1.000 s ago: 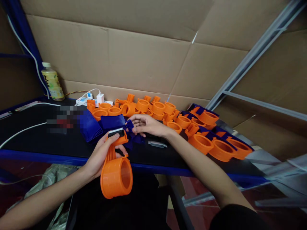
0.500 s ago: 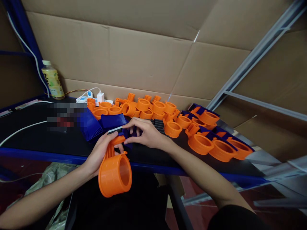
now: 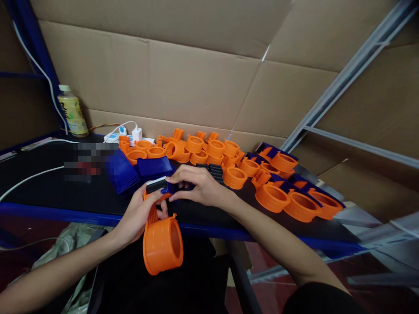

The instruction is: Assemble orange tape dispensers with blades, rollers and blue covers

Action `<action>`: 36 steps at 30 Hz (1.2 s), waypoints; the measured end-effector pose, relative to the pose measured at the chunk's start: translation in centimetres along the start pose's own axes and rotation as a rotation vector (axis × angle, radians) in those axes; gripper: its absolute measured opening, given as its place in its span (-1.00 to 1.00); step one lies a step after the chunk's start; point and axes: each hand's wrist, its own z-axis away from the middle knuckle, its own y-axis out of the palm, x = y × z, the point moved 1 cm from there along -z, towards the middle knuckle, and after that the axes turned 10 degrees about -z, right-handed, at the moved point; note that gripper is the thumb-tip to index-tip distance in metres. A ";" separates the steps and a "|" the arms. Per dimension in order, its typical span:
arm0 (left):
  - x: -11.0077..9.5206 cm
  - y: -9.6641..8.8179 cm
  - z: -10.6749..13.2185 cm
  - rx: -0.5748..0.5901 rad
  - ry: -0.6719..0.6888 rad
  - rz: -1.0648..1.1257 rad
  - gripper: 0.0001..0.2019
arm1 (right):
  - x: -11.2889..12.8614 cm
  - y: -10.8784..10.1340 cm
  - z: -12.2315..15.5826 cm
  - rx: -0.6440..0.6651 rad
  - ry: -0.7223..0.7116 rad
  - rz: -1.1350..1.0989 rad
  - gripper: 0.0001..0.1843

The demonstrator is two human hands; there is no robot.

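Observation:
My left hand (image 3: pixel 135 213) is closed around the handle of an orange plastic tape dispenser (image 3: pixel 163 246), whose wide ring hangs below the fingers. Across the dispenser's top end lies a black strip with a pale serrated blade (image 3: pixel 156 184); my left thumb rests beside it. My right hand (image 3: pixel 198 185) pinches a dark blue plastic piece (image 3: pixel 169 188) at the blade's right end, and its fingers partly cover that piece. Behind the hands lie stacked blue plastic sheets (image 3: pixel 153 167). Black ribbed strips (image 3: pixel 216 171) sit just beyond my right hand.
Several orange dispenser bodies (image 3: pixel 195 144) are heaped along the cardboard wall (image 3: pixel 196 83). More with blue plates (image 3: pixel 303 205) stand at the right of the black table (image 3: pixel 42 183). A power strip (image 3: pixel 113 138) and a yellow-labelled bottle (image 3: pixel 72 114) are at the back left.
The held dispenser has shifted slightly right and down, and its top has turned a little. My left thumb has moved to the lower side of the black strip. More blue plastic shows by my right fingertips.

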 end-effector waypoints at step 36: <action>-1.7 0.1 2.7 0.160 0.197 0.254 -0.46 | 9.8 -0.1 1.1 0.073 0.328 0.023 -0.81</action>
